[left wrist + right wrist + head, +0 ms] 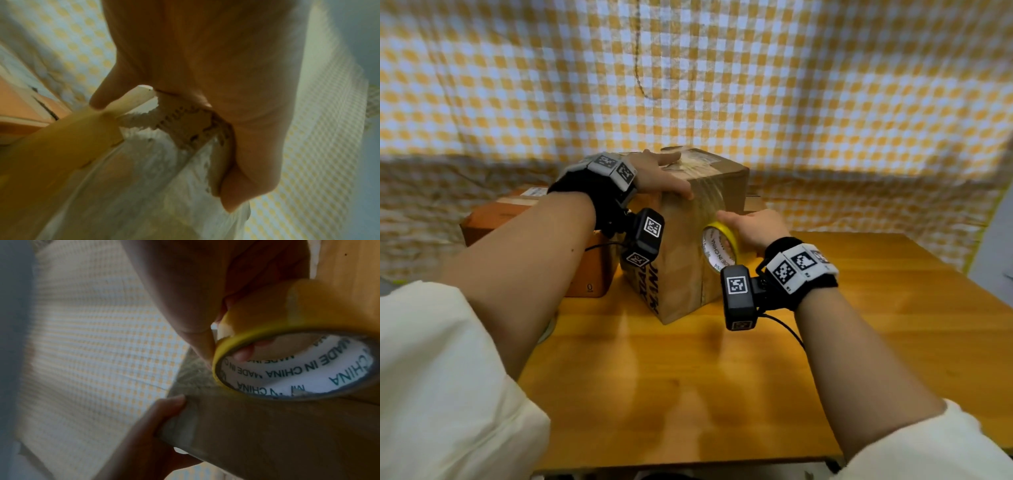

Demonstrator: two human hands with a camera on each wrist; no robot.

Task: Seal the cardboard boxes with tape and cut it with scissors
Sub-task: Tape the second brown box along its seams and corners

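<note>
A brown cardboard box [681, 260] with black lettering stands on the wooden table [688, 377]. My left hand [661, 178] lies flat on its top, thumb pressing the front upper edge where clear tape runs over. My right hand [751, 228] grips a yellow-rimmed tape roll [719, 246] held against the box's front face. In the right wrist view fingers curl through the tape roll [287, 356] core and the box [267, 434] fills the lower right. The left wrist view shows my palm [205, 81] on the torn, taped box top [185, 129]. No scissors are in view.
An orange-brown box [524, 226] sits left of the main box, behind my left forearm. A yellow-and-white checked cloth [756, 85] covers the wall and surfaces behind. The table's near edge [688, 466] runs along the bottom.
</note>
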